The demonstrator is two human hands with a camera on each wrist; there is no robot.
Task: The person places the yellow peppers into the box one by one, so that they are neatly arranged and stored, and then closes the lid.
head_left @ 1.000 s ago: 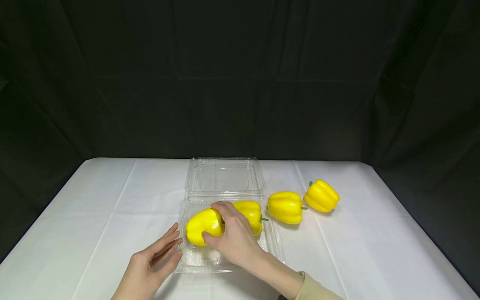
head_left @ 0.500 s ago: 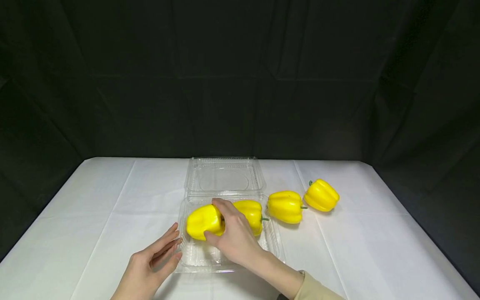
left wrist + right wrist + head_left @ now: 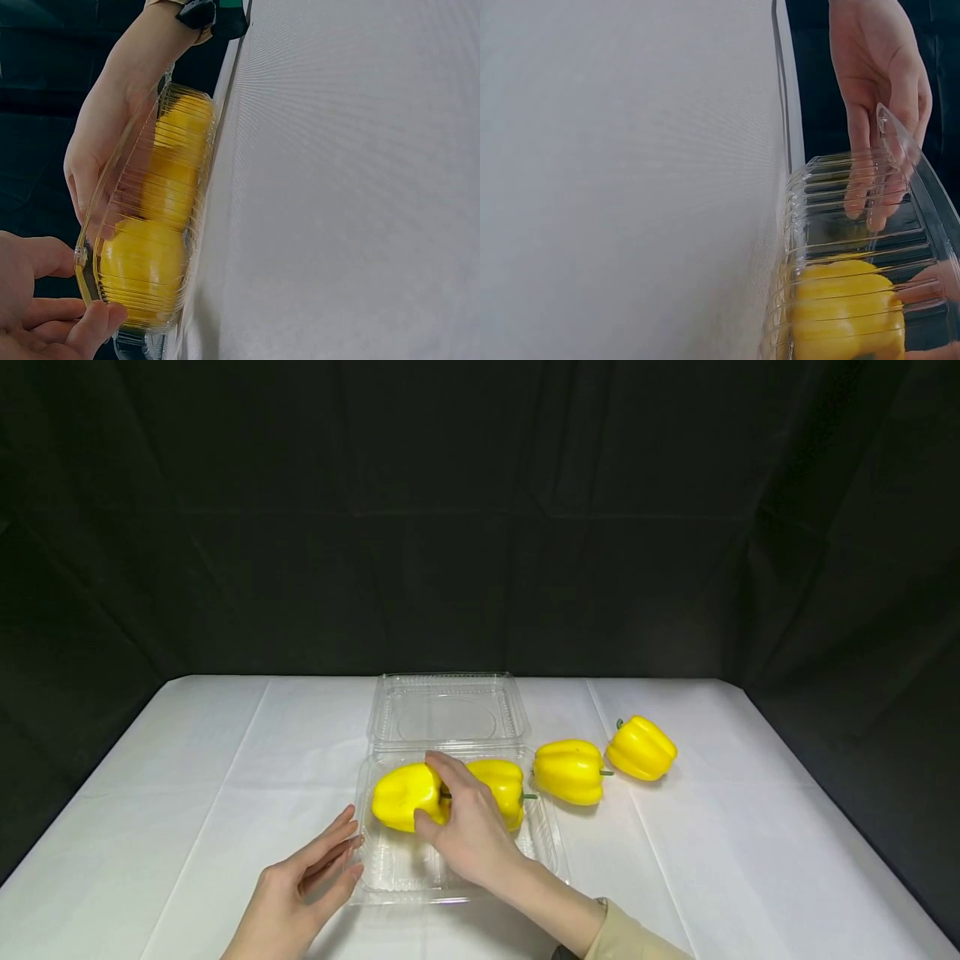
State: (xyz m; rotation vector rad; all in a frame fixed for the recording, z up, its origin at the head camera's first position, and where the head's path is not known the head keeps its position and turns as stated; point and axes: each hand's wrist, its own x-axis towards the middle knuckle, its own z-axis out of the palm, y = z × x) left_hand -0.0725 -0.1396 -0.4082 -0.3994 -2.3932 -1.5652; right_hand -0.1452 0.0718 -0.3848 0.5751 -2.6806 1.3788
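A clear plastic clamshell container lies with its lid folded back. My right hand reaches into the base and grips a yellow bell pepper at its stem end, thumb on the near side and fingers on the far side. Just right of it, partly behind that hand, sits a second yellow bell pepper. My left hand stays at the container's left side. In the left wrist view its thumb and fingertips touch the rim and outer wall, with the fingers fairly straight.
Two more yellow bell peppers lie on the white-covered table, right of the container: one close beside it, the other farther back. A dark curtain hangs behind the table's far edge.
My right hand and the bell pepper it grips have shifted slightly toward the back of the base. The left hand, container and other peppers have stayed put.
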